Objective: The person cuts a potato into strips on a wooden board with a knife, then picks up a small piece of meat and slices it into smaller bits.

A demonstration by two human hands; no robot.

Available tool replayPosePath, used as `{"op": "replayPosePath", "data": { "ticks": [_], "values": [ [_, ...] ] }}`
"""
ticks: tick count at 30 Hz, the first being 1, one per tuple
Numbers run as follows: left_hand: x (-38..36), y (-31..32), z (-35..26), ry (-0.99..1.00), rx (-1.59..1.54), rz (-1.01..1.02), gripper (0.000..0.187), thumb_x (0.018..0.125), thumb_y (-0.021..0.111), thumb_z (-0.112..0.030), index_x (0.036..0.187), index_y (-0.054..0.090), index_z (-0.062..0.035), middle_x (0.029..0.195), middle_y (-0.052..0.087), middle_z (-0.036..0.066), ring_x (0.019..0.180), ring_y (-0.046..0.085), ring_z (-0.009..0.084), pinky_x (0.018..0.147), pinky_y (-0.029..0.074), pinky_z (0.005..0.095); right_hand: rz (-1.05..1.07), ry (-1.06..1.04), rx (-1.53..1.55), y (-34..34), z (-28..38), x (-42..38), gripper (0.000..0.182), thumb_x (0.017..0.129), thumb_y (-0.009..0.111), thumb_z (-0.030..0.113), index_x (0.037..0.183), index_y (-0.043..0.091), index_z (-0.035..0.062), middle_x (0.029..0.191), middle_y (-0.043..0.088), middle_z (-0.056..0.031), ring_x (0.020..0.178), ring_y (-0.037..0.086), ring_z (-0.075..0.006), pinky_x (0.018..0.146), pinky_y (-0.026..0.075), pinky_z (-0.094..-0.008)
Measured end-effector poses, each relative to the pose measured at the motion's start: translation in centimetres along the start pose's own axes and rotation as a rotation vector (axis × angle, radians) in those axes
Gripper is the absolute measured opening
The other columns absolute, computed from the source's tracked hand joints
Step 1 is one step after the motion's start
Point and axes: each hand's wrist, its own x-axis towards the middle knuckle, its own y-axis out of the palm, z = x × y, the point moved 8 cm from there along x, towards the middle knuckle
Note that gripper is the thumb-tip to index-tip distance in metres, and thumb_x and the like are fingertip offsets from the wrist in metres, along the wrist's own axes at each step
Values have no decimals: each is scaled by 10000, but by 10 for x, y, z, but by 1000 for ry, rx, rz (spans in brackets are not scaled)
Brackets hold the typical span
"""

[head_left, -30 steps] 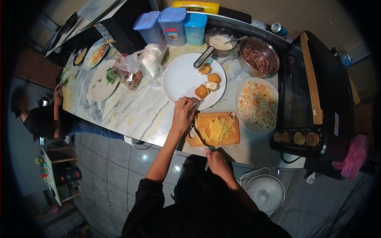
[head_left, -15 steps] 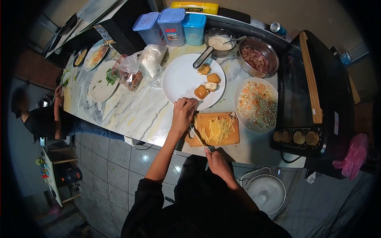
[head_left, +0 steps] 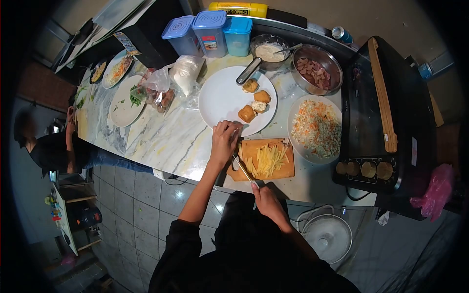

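My right hand (head_left: 266, 199) is closed on the handle of a knife (head_left: 243, 169), whose blade points up and left over the left end of a wooden cutting board (head_left: 281, 172). Pale yellow strips (head_left: 268, 161) lie heaped on the board. Near the knife tip, at the lower rim of a large white plate (head_left: 212, 100), is my left hand (head_left: 224, 139), its fingers bent and close together; whether they hold anything is hidden. Browned pieces (head_left: 247, 113) sit on the plate's right side, one topped with a pale mixture.
A plate of shredded vegetables (head_left: 315, 128) stands right of the board, beside a black oven (head_left: 391, 122). Behind are a metal bowl of meat (head_left: 317, 71), a pan of batter (head_left: 269, 51) and lidded containers (head_left: 210, 36). A person (head_left: 53, 149) stands at the far left.
Both hands and the knife stay almost where they were. The whole view has shifted very slightly, and the person at the left has moved a little.
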Motion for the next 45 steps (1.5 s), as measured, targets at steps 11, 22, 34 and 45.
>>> {"op": "replayPosePath", "data": {
  "ticks": [11, 22, 34, 45],
  "values": [
    [-2, -2, 1, -5, -11, -14, 262, 707, 634, 41, 945, 646, -67, 856, 539, 73, 828, 511, 260, 719, 373, 353, 12, 37, -19, 0, 0, -1, 632, 962, 364, 398, 617, 540, -102, 667, 537, -336, 723, 550, -498, 653, 435, -539],
    [-2, -1, 1, 9, -11, -22, 263, 696, 636, 46, 933, 641, -69, 862, 549, 79, 822, 511, 262, 708, 369, 354, 23, 26, -10, -1, 2, -1, 632, 964, 357, 395, 619, 547, -98, 664, 535, -336, 719, 550, -495, 652, 439, -532],
    [-8, 2, 9, 31, 1, -42, 227, 698, 639, 28, 905, 654, -66, 830, 526, 74, 795, 495, 259, 688, 360, 356, 31, 44, -6, 4, -6, 2, 644, 965, 350, 405, 622, 545, -104, 660, 534, -344, 708, 559, -494, 643, 439, -538],
    [-8, 2, 8, 20, -19, -57, 265, 669, 631, 47, 906, 662, -70, 842, 521, 72, 812, 497, 254, 704, 361, 355, 19, 21, -3, 3, -5, 3, 637, 967, 354, 388, 625, 548, -113, 664, 535, -344, 706, 558, -497, 642, 442, -538]
  ]
}}
